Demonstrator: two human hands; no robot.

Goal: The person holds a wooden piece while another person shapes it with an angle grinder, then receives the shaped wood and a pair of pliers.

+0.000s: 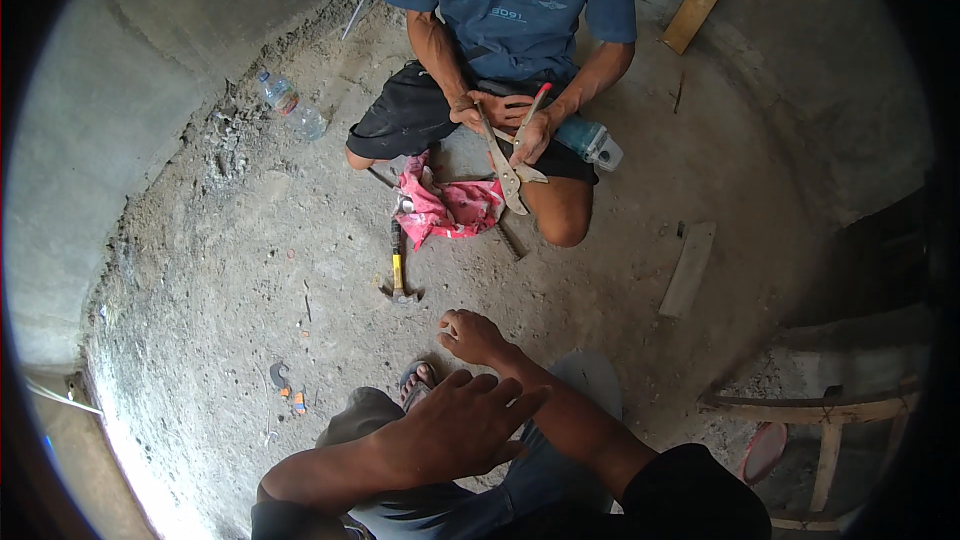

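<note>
My left hand (455, 430) hangs over my knees, palm down, its fingers loosely apart and nothing in it. Just beyond it, my right hand (472, 336) has its fingers curled in; whatever they may hold is hidden. Past that hand, a claw hammer (398, 265) with a yellow and black handle lies on the ground, head toward me. A crumpled pink cloth (450, 208) rests at its far end. Across from me a seated person in a blue shirt grips a large metal plier-like tool (508, 175) with a red handle tip in both hands.
A teal power tool (590, 143) is by that person's thigh. Plastic bottles (292, 108) lie at the far left. A pale plank (688, 270) lies right, a wooden board (697, 8) farther back. A wooden frame (830, 410) stands near right. Small orange pieces (299, 402) lie left.
</note>
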